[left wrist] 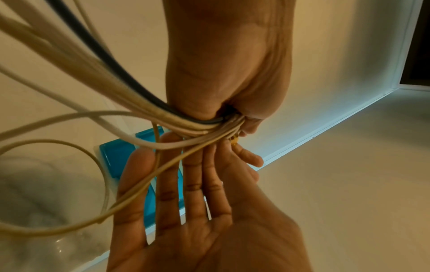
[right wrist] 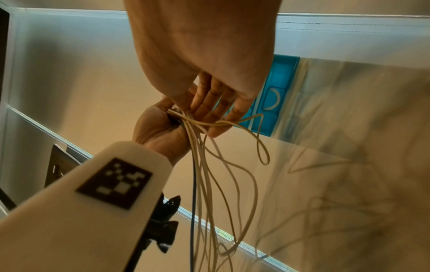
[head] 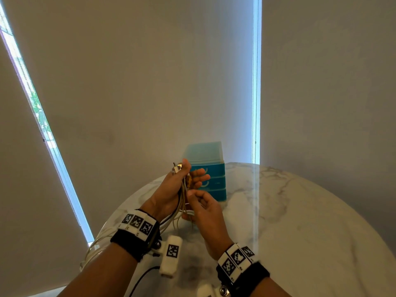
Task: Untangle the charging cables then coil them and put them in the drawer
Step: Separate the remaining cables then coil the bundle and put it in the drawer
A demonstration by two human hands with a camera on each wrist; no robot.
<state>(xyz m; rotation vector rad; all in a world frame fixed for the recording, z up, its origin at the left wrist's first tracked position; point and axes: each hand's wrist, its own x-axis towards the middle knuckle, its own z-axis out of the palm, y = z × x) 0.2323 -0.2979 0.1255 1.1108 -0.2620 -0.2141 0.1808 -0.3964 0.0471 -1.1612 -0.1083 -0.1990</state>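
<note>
A bundle of white charging cables [head: 182, 200] with one dark cable [left wrist: 104, 60] is gripped in my left hand [head: 171, 189], held up above the table. Their plugs [head: 176, 168] stick out above my thumb, and a small orange-yellow piece [head: 189, 181] sits among the strands. My right hand [head: 205, 213] is just below the left hand. In the wrist views its fingers [left wrist: 193, 184] lie straight under the strands, and a cable loop [right wrist: 260, 139] is draped over them. Behind the hands stands the blue drawer unit [head: 214, 183], its drawers shut.
The round marble table [head: 300, 221] spreads to the right and front of the hands. Slack cable loops [head: 94, 247] hang past its left edge. Closed roller blinds [head: 150, 82] fill the background, and a bead chain [head: 255, 103] hangs behind the drawer unit.
</note>
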